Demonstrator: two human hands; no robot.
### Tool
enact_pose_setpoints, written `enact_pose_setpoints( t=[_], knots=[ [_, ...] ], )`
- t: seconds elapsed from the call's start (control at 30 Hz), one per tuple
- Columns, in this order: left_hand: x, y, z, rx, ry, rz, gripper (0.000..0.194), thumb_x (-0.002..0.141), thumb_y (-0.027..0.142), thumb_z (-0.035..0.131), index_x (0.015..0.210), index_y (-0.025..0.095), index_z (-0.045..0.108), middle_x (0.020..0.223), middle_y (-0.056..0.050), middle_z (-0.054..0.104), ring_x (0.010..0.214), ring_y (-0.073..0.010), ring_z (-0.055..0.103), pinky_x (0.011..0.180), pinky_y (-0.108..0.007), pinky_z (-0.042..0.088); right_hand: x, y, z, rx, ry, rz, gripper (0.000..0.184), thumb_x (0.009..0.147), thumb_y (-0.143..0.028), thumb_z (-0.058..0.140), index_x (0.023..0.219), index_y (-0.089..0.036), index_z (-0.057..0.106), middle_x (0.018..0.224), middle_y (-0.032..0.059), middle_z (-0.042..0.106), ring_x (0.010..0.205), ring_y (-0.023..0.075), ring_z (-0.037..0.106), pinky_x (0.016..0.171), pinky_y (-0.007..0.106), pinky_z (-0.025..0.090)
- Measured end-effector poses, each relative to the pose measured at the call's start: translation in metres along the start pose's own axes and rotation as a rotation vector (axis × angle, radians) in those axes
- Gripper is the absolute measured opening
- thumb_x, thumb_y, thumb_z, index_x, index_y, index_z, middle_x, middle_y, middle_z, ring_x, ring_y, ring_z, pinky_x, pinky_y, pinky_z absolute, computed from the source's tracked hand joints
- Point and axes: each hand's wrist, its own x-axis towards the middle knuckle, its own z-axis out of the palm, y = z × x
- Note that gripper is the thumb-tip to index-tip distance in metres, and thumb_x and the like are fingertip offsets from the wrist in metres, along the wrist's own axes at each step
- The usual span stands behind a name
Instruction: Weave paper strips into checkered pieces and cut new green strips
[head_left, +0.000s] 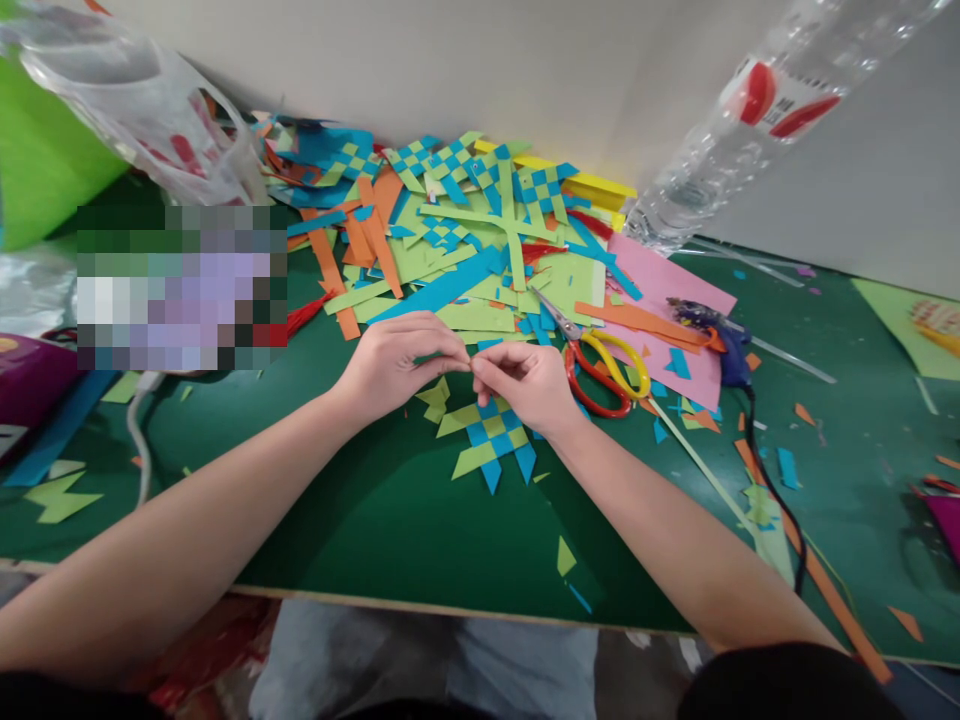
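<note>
I've got left hand (405, 358) and right hand (523, 382) fingertips pinched together, can't tell on what, beside the blue-green woven paper piece (493, 440).

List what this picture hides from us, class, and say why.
All in the head view:
- Anything pinched between the fingertips of the left hand and right hand: too small.
- Part of the woven paper: hidden by the right hand.
- Whatever lies under the pixelated patch: masked by it.
- Upper end of the bottle: cut off by the top edge.

Green tabletop (360, 540) against pale wall (450, 60)
</note>
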Motion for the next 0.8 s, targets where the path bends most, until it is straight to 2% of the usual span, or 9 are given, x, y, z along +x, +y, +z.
enact_pose_setpoints(
  t=[0.33, 0.53, 0.8],
  knots=[
    [0.0006, 0.0015, -0.0013, -0.017, 0.003, -0.018, 0.01, 0.085, 0.026, 0.068, 0.077, 0.023, 0.074, 0.076, 0.0, 0.074, 0.072, -0.0154, 0.068, 0.07, -0.028, 0.057, 0.0007, 0.0023, -0.0015, -0.013, 0.001, 0.013, 0.029, 0.073, -0.045, 0.076, 0.073, -0.017, 0.068, 0.062, -0.0018, 0.066, 0.049, 0.0083, 0.06, 0.052, 0.022, 0.053],
    [0.0007, 0.0033, -0.0026, -0.026, -0.015, -0.031, 0.011, 0.085, 0.025, 0.068, 0.076, 0.023, 0.072, 0.075, 0.0, 0.073, 0.072, -0.0155, 0.067, 0.07, -0.028, 0.057, 0.0006, 0.0014, -0.0014, 0.056, -0.029, 0.014, 0.027, 0.072, -0.042, 0.078, 0.073, -0.017, 0.069, 0.06, -0.0026, 0.066, 0.049, 0.008, 0.061, 0.051, 0.021, 0.052],
    [-0.0007, 0.0005, -0.0029, -0.016, -0.028, -0.028, 0.011, 0.086, 0.028, 0.067, 0.077, 0.024, 0.073, 0.077, -0.001, 0.073, 0.072, -0.0158, 0.067, 0.07, -0.029, 0.057, 0.0, 0.0001, -0.0012, 0.03, -0.028, 0.01, 0.026, 0.073, -0.042, 0.078, 0.072, -0.017, 0.068, 0.061, -0.0028, 0.066, 0.049, 0.0078, 0.061, 0.052, 0.021, 0.052]
  ],
)
